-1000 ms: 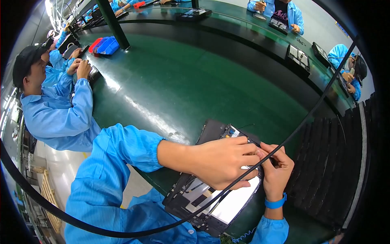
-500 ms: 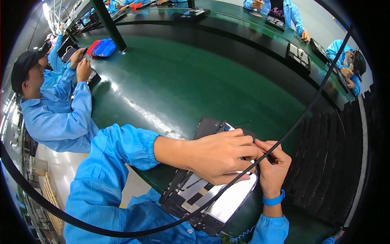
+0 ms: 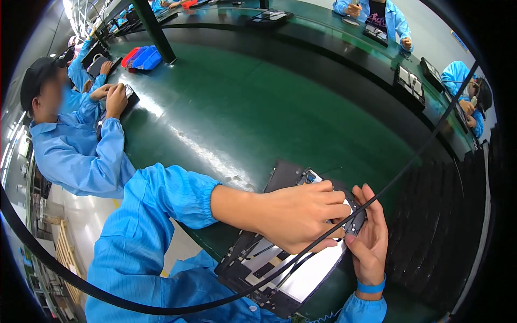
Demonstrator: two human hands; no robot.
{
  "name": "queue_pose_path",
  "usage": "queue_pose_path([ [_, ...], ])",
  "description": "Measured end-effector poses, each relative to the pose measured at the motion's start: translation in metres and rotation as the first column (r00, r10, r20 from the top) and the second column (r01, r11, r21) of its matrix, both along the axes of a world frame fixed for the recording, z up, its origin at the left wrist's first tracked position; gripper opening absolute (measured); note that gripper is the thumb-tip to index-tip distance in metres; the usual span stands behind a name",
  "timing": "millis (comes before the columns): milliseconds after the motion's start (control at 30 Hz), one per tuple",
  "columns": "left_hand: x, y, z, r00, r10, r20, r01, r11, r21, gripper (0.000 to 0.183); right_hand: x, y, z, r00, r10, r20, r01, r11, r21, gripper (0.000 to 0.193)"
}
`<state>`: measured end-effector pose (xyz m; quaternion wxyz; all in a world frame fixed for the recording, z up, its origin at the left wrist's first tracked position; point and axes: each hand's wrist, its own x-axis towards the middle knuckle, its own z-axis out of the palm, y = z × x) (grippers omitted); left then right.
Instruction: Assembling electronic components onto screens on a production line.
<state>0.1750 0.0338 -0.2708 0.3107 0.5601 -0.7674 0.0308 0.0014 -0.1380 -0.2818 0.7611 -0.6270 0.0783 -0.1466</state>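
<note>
An opened tablet-like device lies tilted on the green bench in front of me, with a black frame, bare small parts and a large white-silver panel. My left hand reaches across its far right part, fingers curled down; their tips are partly hidden, so what they pinch cannot be made out. At the right corner my right hand cups the device's black edge, its thumb on the inner side and its fingers stretched along the outside. A blue wrist strap circles my right wrist.
A black cable runs diagonally across the view. Black slotted racking stands at the right. Blue and red bins sit by a green post. A co-worker works at the left; further devices lie on the far line.
My right hand has drawn away from my left fingers and opened out along the device's edge. The left hand stays over the device. The view has shifted slightly.
</note>
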Motion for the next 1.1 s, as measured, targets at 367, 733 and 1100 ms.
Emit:
queue_pose_path([
  [367,-0.008,-0.007,0.000,0.994,-0.021,-0.107,0.013,0.997,-0.079,0.029,-0.006,-0.003,0.013,0.997,-0.022,-0.080,0.024,0.999,0.031,0.076],
  [733,0.010,0.015,0.003,0.953,0.016,-0.304,-0.113,0.946,-0.304,0.013,-0.007,0.005,0.013,0.998,-0.042,-0.037,0.038,0.995,-0.095,0.066],
  [1100,0.044,0.054,-0.031,0.970,-0.030,-0.241,-0.066,0.922,-0.381,0.022,-0.008,0.005,0.014,0.994,-0.088,-0.069,0.073,0.978,-0.196,0.065],
])
